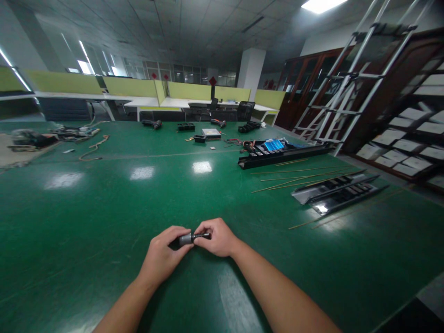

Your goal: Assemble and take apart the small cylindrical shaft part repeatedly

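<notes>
Both hands meet low in the middle of the head view, just over the green tabletop [114, 222]. My left hand [164, 254] is closed, thumb and fingers around a small grey and black cylinder [185, 239], which looks like a small motor or tool part. My right hand [217, 238] pinches the thin dark end [206, 236] that sticks out of the cylinder's right side. The cylinder lies roughly level. Fingers cover part of it, so its exact kind cannot be made out.
On the right lie black metal channels [340, 192] and thin brass-coloured rods [277, 186]. Farther back are a long black rail [277, 157], a white box [211, 133] and several dark tools. Machine parts [74, 133] and a cord [93, 150] lie at far left. A ladder [343, 92] stands beyond.
</notes>
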Tool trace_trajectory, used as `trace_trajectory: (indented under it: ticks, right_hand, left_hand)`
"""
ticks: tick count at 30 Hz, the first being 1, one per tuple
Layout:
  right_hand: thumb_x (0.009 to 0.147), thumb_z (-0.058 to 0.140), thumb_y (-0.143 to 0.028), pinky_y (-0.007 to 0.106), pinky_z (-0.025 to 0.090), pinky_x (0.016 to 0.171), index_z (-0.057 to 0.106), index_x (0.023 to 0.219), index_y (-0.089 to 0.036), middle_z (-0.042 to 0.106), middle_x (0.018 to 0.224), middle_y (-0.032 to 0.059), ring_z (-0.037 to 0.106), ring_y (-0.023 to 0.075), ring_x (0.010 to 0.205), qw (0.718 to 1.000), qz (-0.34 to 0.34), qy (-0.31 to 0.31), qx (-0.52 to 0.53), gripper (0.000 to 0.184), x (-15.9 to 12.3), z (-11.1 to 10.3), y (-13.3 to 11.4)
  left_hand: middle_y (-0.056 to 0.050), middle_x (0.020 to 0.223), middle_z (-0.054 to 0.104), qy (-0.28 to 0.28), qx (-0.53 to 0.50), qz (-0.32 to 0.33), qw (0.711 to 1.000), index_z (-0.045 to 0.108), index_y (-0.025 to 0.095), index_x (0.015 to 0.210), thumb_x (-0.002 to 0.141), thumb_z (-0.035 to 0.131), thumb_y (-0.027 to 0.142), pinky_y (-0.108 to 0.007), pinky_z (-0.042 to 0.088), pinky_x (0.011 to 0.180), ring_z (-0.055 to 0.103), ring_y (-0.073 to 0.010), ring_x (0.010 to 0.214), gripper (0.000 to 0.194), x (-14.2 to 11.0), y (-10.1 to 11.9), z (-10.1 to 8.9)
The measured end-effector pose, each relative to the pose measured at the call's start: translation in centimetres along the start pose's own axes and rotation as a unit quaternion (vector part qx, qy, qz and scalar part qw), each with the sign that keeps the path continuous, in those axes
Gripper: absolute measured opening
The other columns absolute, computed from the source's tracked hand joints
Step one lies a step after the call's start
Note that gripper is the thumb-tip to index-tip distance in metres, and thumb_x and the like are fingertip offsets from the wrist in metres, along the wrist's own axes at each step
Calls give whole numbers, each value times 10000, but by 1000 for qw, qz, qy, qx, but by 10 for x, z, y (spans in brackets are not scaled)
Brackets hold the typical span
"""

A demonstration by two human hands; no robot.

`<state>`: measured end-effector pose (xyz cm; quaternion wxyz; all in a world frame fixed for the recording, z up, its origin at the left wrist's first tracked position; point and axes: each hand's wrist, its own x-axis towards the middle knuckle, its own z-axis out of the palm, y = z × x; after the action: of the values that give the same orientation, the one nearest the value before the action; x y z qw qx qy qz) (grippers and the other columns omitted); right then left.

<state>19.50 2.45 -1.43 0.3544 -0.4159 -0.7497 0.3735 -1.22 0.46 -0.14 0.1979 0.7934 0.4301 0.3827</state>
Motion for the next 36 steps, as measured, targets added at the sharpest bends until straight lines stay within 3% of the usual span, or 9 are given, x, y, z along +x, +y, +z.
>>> trace_trajectory:
  ticks: [12,36]
  right_hand:
    - [763,681,-287,216,429,568,720,865,-158,705,749,28,617,135,637,1000,7,-5,-4,169,-1,-1,-1]
    - [779,669,-305,212,400,546,731,848,-158,681,704,17,579,126,604,1000,0,2,-29,173,0,-2,-3]
  left_hand:
    - [-47,1001,676,2,6,6,1000,668,227,1045,815,699,295,-291,520,822,644,-188,919,241,0,0,-1]
    - [-27,1007,679,11,8,-11,1000,677,246,1039,800,715,284,-291,519,843,643,-181,932,245,-1,1,-2]
